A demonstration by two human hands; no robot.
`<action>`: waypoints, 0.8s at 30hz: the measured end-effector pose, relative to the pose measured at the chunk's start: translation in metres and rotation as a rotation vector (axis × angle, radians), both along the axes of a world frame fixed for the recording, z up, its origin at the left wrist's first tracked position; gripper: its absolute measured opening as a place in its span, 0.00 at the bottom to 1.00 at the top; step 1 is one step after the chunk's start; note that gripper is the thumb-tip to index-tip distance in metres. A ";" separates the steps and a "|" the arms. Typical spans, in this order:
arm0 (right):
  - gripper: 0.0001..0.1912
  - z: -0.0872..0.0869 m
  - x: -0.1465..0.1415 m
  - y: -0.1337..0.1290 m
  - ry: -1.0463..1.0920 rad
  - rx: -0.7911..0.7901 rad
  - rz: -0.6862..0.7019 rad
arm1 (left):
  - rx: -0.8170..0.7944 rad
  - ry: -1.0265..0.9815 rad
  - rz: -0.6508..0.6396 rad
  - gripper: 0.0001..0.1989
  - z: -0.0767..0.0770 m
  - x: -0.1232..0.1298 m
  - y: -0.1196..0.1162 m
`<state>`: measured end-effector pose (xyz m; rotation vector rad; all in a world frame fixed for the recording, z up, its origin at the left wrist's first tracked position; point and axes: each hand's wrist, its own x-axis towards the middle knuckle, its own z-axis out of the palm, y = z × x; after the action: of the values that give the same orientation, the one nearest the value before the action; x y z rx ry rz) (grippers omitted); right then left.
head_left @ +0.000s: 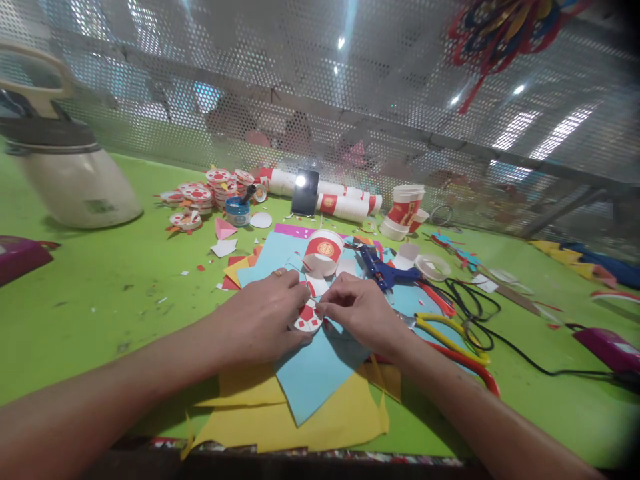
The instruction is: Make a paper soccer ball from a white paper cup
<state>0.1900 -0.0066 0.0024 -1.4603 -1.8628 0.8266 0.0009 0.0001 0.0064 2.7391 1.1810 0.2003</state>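
Observation:
A small white paper disc with red patches (pixel 307 317) lies over light blue paper (pixel 320 377). My left hand (pixel 267 310) is closed on the disc's left edge, fingers bent over it. At the disc's right edge, my right hand (pixel 357 308) pinches with thumb and forefinger; whatever is between those fingertips is too small to make out. A red and white paper cup (pixel 325 250) stands just beyond the hands, with a cut piece in front of it. Yellow paper (pixel 330 423) lies beneath the blue sheets.
A blue glue gun (pixel 385 268), yellow-handled scissors (pixel 453 337) and black cable (pixel 493 333) lie at right. Behind are stacked cups (pixel 403 208), a phone (pixel 305 192), a blue jar (pixel 237 211) and several decorated discs (pixel 196 193). A large white jug (pixel 75 180) stands far left.

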 end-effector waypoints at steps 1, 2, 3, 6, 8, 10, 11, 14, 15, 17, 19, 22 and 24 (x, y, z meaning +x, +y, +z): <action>0.11 0.000 0.000 0.000 0.002 0.001 0.004 | -0.002 0.006 0.001 0.09 0.001 0.000 0.000; 0.11 -0.001 0.001 0.000 0.004 0.004 0.008 | -0.003 0.009 0.002 0.09 0.001 0.001 0.000; 0.11 -0.001 0.001 0.000 0.006 0.008 0.012 | -0.005 0.011 0.003 0.10 0.002 0.001 0.000; 0.11 -0.003 0.002 0.000 0.006 0.028 0.020 | -0.009 0.010 0.010 0.10 0.003 0.001 0.000; 0.10 -0.004 0.002 0.000 0.001 0.051 0.025 | -0.018 0.008 0.019 0.10 0.003 0.001 -0.001; 0.10 -0.006 0.002 0.000 -0.008 0.077 0.028 | -0.026 0.003 0.023 0.10 0.003 0.001 -0.001; 0.10 -0.007 0.002 0.000 -0.013 0.090 0.030 | -0.027 -0.001 0.023 0.10 0.003 0.001 0.000; 0.10 -0.010 0.002 0.000 -0.032 0.129 0.036 | -0.019 -0.002 0.012 0.10 0.002 0.001 0.000; 0.10 -0.011 0.002 -0.001 -0.039 0.144 0.040 | -0.014 0.001 0.007 0.10 0.002 0.001 0.000; 0.10 -0.012 0.002 -0.001 -0.054 0.177 0.049 | -0.009 0.008 0.005 0.10 0.001 0.001 0.000; 0.10 -0.013 0.002 -0.001 -0.068 0.212 0.057 | -0.010 0.007 0.007 0.10 0.001 0.000 0.000; 0.10 -0.015 0.002 -0.002 -0.080 0.258 0.070 | -0.007 0.009 0.008 0.09 0.002 0.001 0.000; 0.09 -0.015 0.002 -0.002 -0.083 0.283 0.077 | -0.003 0.016 0.006 0.09 0.002 0.001 -0.001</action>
<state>0.1922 -0.0084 -0.0131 -1.2693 -2.0145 0.5168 0.0017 -0.0004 0.0086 2.7402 1.1927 0.1777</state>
